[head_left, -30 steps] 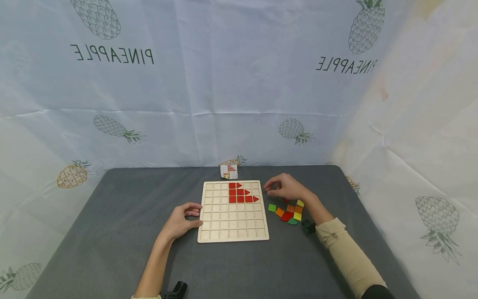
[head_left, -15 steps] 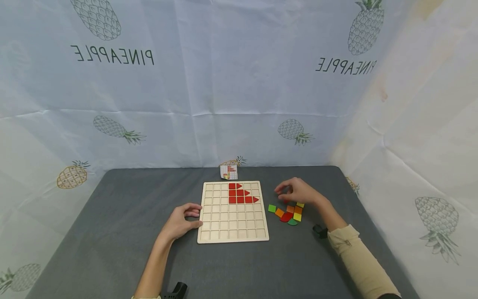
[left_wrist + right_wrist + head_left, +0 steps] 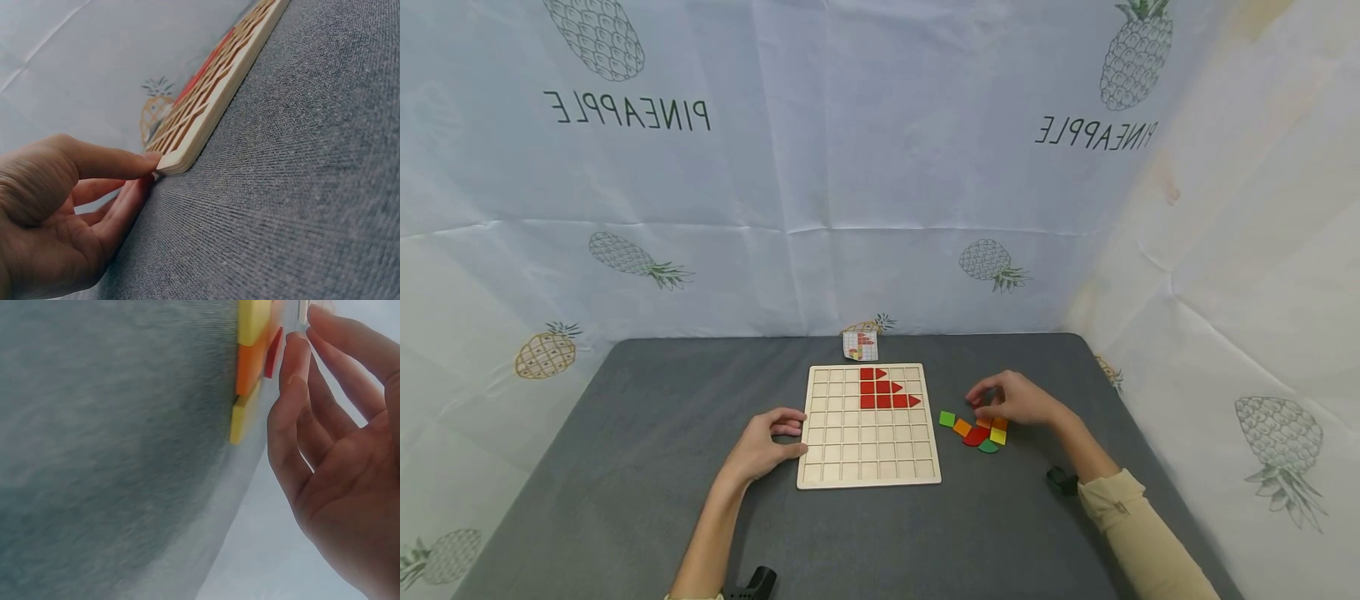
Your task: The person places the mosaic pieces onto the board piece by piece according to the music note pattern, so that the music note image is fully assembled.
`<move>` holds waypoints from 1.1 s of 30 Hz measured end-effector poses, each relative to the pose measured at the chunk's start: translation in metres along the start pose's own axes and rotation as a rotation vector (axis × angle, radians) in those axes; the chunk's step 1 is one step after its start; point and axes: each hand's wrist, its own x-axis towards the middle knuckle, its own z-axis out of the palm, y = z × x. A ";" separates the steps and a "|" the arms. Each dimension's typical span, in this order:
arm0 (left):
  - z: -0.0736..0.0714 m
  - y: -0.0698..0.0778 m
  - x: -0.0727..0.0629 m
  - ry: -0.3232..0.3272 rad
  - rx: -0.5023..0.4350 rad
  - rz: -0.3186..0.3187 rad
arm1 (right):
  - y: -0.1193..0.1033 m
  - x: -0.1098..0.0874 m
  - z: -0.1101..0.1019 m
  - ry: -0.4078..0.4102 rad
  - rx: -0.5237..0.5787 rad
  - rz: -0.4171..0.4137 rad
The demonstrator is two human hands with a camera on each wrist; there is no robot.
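Step in hand, as judged: taking one tile from the loose tiles (image 3: 976,436), which lie between the board (image 3: 850,454) and the right edge of the surface (image 3: 625,500). Best done by lowering thumb and index onto opposite sides of one tile, since several touch and a sideways sweep could scatter them. Light pressure at the board's left side should stop it sliding.

Right hand (image 3: 1017,398): fingers part-bent over the pile's far side, thumb apart from the index; no tile seen held, contact uncertain. Left hand (image 3: 762,446): thumb and fingers spread along the board's left edge, touching, not clamping. Board: mid-surface, toward the far edge.
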 end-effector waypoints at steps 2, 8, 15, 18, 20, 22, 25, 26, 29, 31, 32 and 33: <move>0.000 0.000 0.000 0.001 0.001 -0.002 | 0.001 -0.004 0.001 -0.005 0.009 0.007; 0.000 0.000 0.001 0.003 0.008 0.000 | 0.005 -0.015 0.005 0.003 0.011 0.001; 0.000 0.000 0.001 0.002 0.006 0.004 | 0.007 -0.022 0.009 0.027 -0.004 -0.040; 0.000 0.000 0.000 0.003 0.011 0.003 | 0.007 -0.023 0.010 0.029 0.002 -0.047; 0.000 0.000 0.000 0.003 0.012 0.003 | 0.007 -0.024 0.010 0.030 -0.001 -0.046; 0.000 0.001 0.000 0.002 0.010 0.003 | 0.006 -0.024 0.010 0.033 -0.006 -0.044; -0.001 0.000 0.000 -0.001 0.002 0.002 | 0.006 -0.023 0.010 0.052 -0.037 -0.043; -0.001 0.000 0.000 -0.002 0.001 0.002 | 0.006 -0.022 0.010 0.059 -0.046 -0.043; -0.001 -0.001 0.000 -0.003 0.003 0.005 | 0.007 -0.021 0.010 0.079 -0.078 -0.036; -0.001 -0.001 0.001 -0.004 0.005 0.008 | 0.008 -0.021 0.010 0.083 -0.089 -0.025; -0.001 -0.001 0.001 -0.004 0.006 0.009 | 0.008 -0.020 0.010 0.081 -0.091 -0.021; -0.001 -0.001 0.001 -0.005 0.007 0.010 | 0.008 -0.020 0.010 0.081 -0.094 -0.017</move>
